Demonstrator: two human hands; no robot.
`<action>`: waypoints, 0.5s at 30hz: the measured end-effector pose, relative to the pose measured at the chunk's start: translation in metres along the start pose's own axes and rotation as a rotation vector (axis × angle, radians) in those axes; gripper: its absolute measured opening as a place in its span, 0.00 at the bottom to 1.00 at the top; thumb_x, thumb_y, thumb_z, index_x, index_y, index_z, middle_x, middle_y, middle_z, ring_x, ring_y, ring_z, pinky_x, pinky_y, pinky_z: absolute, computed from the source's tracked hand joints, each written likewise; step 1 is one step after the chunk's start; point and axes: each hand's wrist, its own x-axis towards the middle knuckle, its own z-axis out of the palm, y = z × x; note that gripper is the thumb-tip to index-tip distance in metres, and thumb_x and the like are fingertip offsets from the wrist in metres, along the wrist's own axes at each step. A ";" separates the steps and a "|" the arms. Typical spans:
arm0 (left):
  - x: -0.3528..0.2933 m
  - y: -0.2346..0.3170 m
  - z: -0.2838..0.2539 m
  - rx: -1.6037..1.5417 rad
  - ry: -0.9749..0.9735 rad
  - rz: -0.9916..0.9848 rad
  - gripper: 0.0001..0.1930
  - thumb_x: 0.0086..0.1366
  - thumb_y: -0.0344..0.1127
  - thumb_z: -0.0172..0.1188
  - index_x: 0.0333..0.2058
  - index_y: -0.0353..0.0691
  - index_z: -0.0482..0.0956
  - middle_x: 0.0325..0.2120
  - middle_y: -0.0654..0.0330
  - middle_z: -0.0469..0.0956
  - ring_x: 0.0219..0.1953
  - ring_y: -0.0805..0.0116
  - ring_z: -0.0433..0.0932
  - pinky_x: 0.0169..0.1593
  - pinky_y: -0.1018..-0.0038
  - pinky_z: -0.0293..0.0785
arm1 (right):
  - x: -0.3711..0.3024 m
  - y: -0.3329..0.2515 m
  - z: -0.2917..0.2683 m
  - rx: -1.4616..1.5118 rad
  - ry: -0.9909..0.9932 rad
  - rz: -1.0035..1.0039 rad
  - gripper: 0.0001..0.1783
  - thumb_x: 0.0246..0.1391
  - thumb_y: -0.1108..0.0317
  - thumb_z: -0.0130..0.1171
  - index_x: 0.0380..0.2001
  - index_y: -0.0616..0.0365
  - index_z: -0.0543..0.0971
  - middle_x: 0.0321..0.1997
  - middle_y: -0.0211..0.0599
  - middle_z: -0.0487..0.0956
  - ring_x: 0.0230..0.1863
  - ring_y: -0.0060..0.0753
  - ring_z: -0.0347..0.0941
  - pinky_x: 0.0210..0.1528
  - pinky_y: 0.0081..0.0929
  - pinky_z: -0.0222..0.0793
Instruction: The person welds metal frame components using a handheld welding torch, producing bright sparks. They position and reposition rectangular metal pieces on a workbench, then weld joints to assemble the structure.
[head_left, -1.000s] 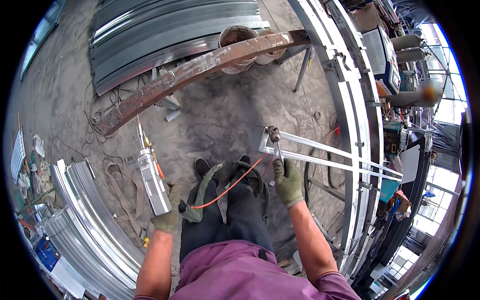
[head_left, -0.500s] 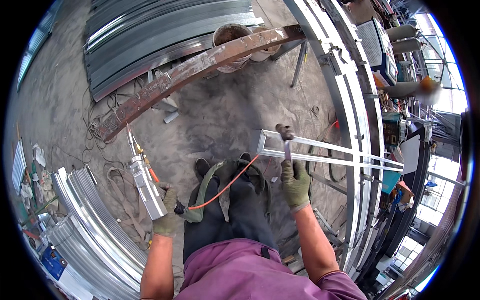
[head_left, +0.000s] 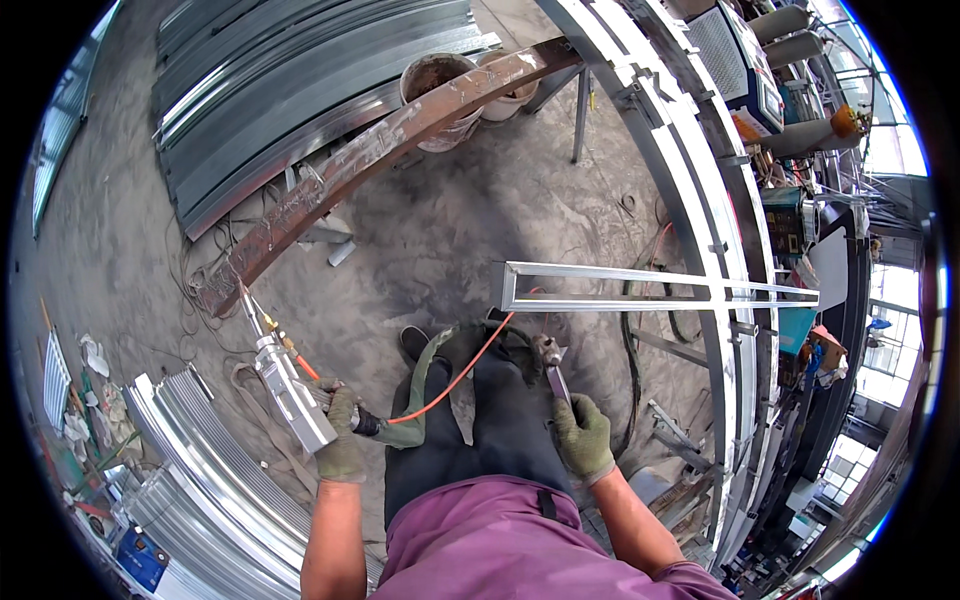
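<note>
My gloved left hand (head_left: 341, 440) is closed around the grip of a silver welding gun (head_left: 290, 390), whose thin nozzle points away from me, close to the near end of a rusty beam (head_left: 330, 185). An orange hose (head_left: 462, 372) and a green-sleeved cable (head_left: 425, 385) run from the gun across my legs. In my gloved right hand (head_left: 583, 440) is a hammer (head_left: 556, 375), held by its handle in front of my right thigh, head pointing away. Beyond the hammer, a narrow silver metal frame (head_left: 600, 272) lies with its squared end toward the middle, apart from both hands.
Long metal rails (head_left: 690, 180) on a stand run along the right. Buckets (head_left: 435, 75) stand behind the rusty beam, beside stacked grey metal panels (head_left: 300, 90). Silver profiles (head_left: 210, 440) lie at the lower left. Cables (head_left: 628, 350) trail over the concrete floor.
My right hand has drawn the hammer back from over the frame's end, down toward my thigh. My left hand still holds the welding gun; the whole view has shifted slightly.
</note>
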 end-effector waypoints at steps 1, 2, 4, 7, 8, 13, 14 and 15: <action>0.000 0.003 0.003 -0.026 0.013 -0.013 0.12 0.71 0.26 0.64 0.50 0.39 0.75 0.38 0.60 0.76 0.35 0.70 0.79 0.44 0.73 0.81 | -0.003 0.002 -0.002 0.011 -0.019 0.043 0.16 0.70 0.58 0.68 0.46 0.62 0.85 0.28 0.42 0.84 0.28 0.30 0.79 0.35 0.33 0.76; 0.002 0.004 0.004 -0.061 0.021 -0.030 0.12 0.71 0.26 0.65 0.50 0.38 0.75 0.38 0.60 0.77 0.36 0.69 0.80 0.45 0.72 0.81 | -0.005 0.003 -0.002 0.023 -0.039 0.087 0.16 0.70 0.58 0.68 0.47 0.62 0.85 0.28 0.42 0.84 0.28 0.30 0.79 0.35 0.33 0.76; 0.005 0.001 0.009 0.228 -0.035 0.242 0.12 0.70 0.26 0.65 0.49 0.38 0.76 0.39 0.59 0.77 0.37 0.67 0.81 0.46 0.71 0.81 | -0.003 0.007 -0.007 0.024 -0.037 0.105 0.17 0.69 0.57 0.69 0.47 0.61 0.85 0.29 0.44 0.85 0.29 0.34 0.82 0.36 0.35 0.77; 0.001 -0.013 0.016 -0.061 -0.069 -0.032 0.13 0.71 0.33 0.67 0.50 0.43 0.75 0.37 0.59 0.78 0.37 0.66 0.81 0.44 0.67 0.83 | 0.015 0.016 -0.018 -0.011 0.041 -0.032 0.18 0.69 0.55 0.69 0.49 0.58 0.86 0.33 0.46 0.86 0.34 0.43 0.86 0.39 0.38 0.79; -0.002 -0.015 0.021 -0.360 0.071 -0.265 0.14 0.72 0.37 0.67 0.51 0.45 0.74 0.36 0.60 0.78 0.36 0.66 0.81 0.43 0.66 0.84 | 0.027 0.015 -0.029 -0.043 0.089 -0.112 0.18 0.68 0.54 0.69 0.49 0.57 0.86 0.35 0.47 0.87 0.36 0.46 0.87 0.40 0.39 0.79; -0.034 0.040 0.088 -0.386 0.180 -0.179 0.12 0.69 0.45 0.68 0.41 0.45 0.79 0.29 0.61 0.77 0.33 0.66 0.80 0.40 0.65 0.82 | 0.116 0.022 -0.097 -0.115 0.130 -0.084 0.22 0.65 0.52 0.68 0.54 0.54 0.85 0.40 0.48 0.88 0.42 0.52 0.88 0.46 0.47 0.81; -0.034 0.034 0.096 -0.385 0.189 -0.142 0.12 0.69 0.45 0.68 0.40 0.45 0.79 0.30 0.61 0.78 0.33 0.65 0.80 0.40 0.65 0.82 | 0.136 0.028 -0.114 -0.129 0.168 -0.109 0.22 0.65 0.52 0.68 0.55 0.54 0.85 0.40 0.48 0.88 0.42 0.52 0.87 0.46 0.47 0.81; -0.041 0.035 0.109 -0.384 0.208 -0.155 0.12 0.68 0.45 0.68 0.39 0.45 0.79 0.30 0.61 0.77 0.33 0.65 0.80 0.40 0.65 0.82 | 0.158 0.031 -0.132 -0.196 0.240 -0.127 0.23 0.64 0.51 0.67 0.55 0.54 0.85 0.41 0.48 0.89 0.44 0.53 0.87 0.47 0.47 0.81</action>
